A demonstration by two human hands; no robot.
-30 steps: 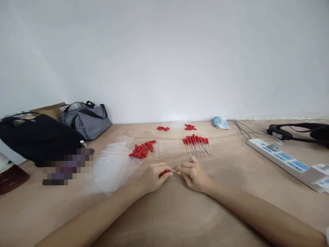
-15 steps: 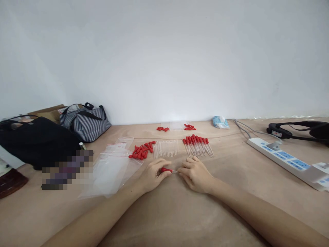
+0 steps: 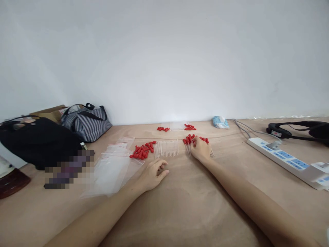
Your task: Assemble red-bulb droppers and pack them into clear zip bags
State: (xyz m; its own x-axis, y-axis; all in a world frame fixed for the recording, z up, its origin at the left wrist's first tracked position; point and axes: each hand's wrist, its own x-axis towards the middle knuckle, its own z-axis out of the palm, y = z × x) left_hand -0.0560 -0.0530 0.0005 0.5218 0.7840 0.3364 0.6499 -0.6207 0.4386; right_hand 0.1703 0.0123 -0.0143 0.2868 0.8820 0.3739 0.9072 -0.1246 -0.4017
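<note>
My left hand (image 3: 154, 174) rests on the table with fingers curled and apart, holding nothing. In front of it lie a heap of red rubber bulbs (image 3: 142, 151) and a row of clear glass tubes (image 3: 167, 148). My right hand (image 3: 201, 149) is over the row of droppers (image 3: 189, 138), each a glass tube with a red bulb on one end. Its fingers are pinched among the bulbs on a dropper, mostly hidden by the hand, which also covers the middle of the row.
Clear zip bags (image 3: 110, 173) lie left of my left hand. More bulbs (image 3: 190, 127) and tubes are at the back by the wall. To the right are a tissue pack (image 3: 220, 122), a power strip (image 3: 280, 156) and a black headset (image 3: 288, 129). Bags (image 3: 87, 123) stand at left.
My left hand has let go of the dropper's red bulb and stays nearly in place. My right hand has moved forward and right with the dropper to the row of droppers.
</note>
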